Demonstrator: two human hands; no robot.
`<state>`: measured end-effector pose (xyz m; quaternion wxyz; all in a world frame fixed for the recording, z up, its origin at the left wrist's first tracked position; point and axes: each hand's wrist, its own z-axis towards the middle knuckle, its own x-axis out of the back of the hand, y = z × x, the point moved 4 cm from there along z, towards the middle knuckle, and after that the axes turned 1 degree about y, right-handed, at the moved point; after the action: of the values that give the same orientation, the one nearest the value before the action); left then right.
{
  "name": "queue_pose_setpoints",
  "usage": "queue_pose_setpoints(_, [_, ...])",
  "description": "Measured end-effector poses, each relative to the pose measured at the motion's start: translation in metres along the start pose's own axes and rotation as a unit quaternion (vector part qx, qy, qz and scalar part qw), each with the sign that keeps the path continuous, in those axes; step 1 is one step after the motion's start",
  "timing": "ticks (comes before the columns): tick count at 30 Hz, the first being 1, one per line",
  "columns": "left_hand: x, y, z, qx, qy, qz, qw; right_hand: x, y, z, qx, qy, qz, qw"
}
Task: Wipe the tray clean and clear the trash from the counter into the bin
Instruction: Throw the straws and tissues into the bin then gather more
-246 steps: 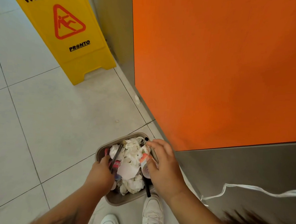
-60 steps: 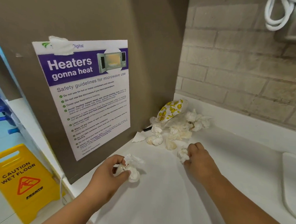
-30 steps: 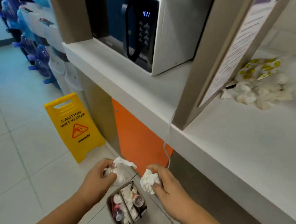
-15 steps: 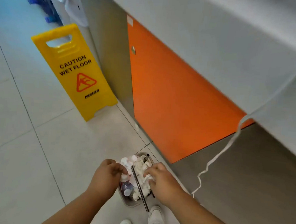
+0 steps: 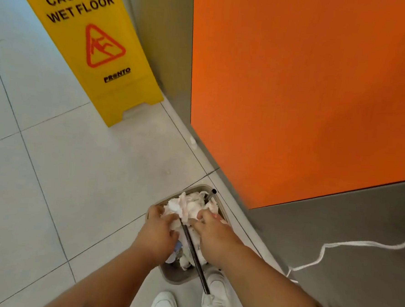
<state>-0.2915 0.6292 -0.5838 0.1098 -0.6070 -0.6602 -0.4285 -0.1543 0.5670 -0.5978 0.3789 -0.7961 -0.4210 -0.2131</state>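
Floor (image 5: 60,173): large pale grey tiles, matte, thin dark grout lines running diagonally. Fills the left half of the view.

Cabinet door (image 5: 295,92): flat, smooth, bright orange panel, upper right; brushed grey metal panel (image 5: 348,233) below and right of it, another grey upright to its left.

Wet floor sign (image 5: 94,44): yellow plastic A-frame, glossy, black "CAUTION WET FLOOR" lettering, red triangle pictogram. Stands on the tiles at the foot of the grey upright, well apart from the bin.

Bin (image 5: 177,276): small, rounded-rectangular, taupe plastic, on the floor just beside the cabinet base. Heaped above the rim with crumpled white tissue (image 5: 188,206); soft, creased, some pinkish tint. A thin dark rod (image 5: 194,255) lies lengthwise across the opening, between the two hands.

Left hand (image 5: 158,233): palm down on the left side of the heap, fingers curled into the tissue, pressing on it.

Right hand (image 5: 212,234): palm down on the right side, fingers bent into the tissue. Cannot tell whether either hand pinches a separate wad.

White cord (image 5: 333,246): thin, kinked, hangs across the grey panel at right.

White shoes (image 5: 165,304): smooth toes, directly below the bin. The bare forearms hide the bin's near corners.
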Motion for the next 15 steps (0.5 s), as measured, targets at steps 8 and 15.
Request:
queue_pose_setpoints(8, [-0.03,-0.026,0.019,0.002,-0.125,0.224,0.966,-0.016,0.003,0.02,0.004,-0.065,-0.228,0.972])
queue_pose_setpoints(15, [-0.004,-0.014,0.013,-0.006,-0.1,0.199,0.975,0.009,-0.005,0.007,0.012,-0.013,-0.155,0.988])
